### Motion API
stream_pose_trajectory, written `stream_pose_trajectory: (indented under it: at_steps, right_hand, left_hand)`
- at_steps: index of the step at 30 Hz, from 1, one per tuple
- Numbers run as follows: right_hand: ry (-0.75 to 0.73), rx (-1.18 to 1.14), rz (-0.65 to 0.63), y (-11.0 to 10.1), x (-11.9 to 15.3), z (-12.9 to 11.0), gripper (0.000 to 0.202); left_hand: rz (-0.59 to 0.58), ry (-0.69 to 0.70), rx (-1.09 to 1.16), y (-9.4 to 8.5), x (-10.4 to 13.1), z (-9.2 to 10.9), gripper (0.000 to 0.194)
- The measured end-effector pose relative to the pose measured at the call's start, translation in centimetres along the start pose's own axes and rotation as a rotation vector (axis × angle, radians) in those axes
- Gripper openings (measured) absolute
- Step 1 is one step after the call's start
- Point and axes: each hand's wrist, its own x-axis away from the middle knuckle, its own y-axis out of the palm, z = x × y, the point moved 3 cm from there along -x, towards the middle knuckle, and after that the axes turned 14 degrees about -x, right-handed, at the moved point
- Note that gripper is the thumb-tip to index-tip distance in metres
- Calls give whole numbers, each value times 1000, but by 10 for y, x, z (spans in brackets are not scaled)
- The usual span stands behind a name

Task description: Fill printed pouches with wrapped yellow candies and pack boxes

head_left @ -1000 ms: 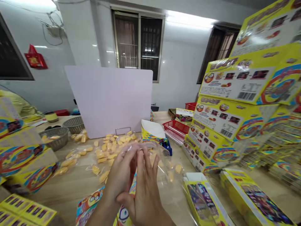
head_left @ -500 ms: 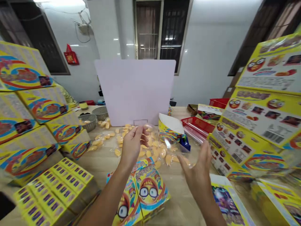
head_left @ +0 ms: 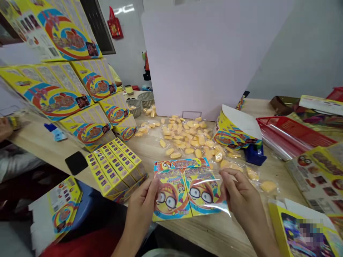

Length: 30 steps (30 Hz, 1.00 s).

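Note:
Two cartoon-faced yellow boxes (head_left: 189, 192) lie side by side at the front edge of the wooden table. My left hand (head_left: 144, 200) grips their left edge, thumb on the front. Over the boxes is a clear plastic film (head_left: 211, 185), whose right side is pinched in my right hand (head_left: 235, 189). Behind them spreads a heap of orange pieces in clear wrappers (head_left: 187, 135). A block of small yellow boxes (head_left: 115, 166) stands to the left of my left hand.
Stacked display cartons (head_left: 64, 100) rise on the left, near a black phone-like slab (head_left: 76, 163). A white board (head_left: 209, 53) stands behind the heap. Right are folded cartons (head_left: 235, 128), a red basket (head_left: 294, 130) and an open box (head_left: 302, 228). Another person's hand (head_left: 5, 129) shows far left.
The view has turned left and down. My hands, earlier apart above the table, are now at the two boxes. My left hand has taken hold of them, and my right hand has closed on film.

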Motion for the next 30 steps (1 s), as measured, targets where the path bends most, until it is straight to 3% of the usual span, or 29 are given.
stream_pose_trajectory:
  at_steps: [6, 10, 15, 25, 30]
  right_hand:
    - [-10, 327, 5, 3, -28, 21, 33]
    - [58, 354, 32, 1, -43, 34, 37]
    - [111, 425, 41, 0, -59, 43, 35]
    - [147, 471, 33, 1, -76, 52, 32]
    - [65, 496, 24, 3, -75, 42, 29]
  left_hand:
    - [39, -10, -51, 1, -30, -18, 28]
    - [39, -44, -187, 9, -47, -28, 38]
    - [-18, -96, -304, 16, -62, -40, 32]
    - [16, -105, -698, 15, -72, -36, 29]
    - [58, -69, -690, 11, -72, -33, 28]
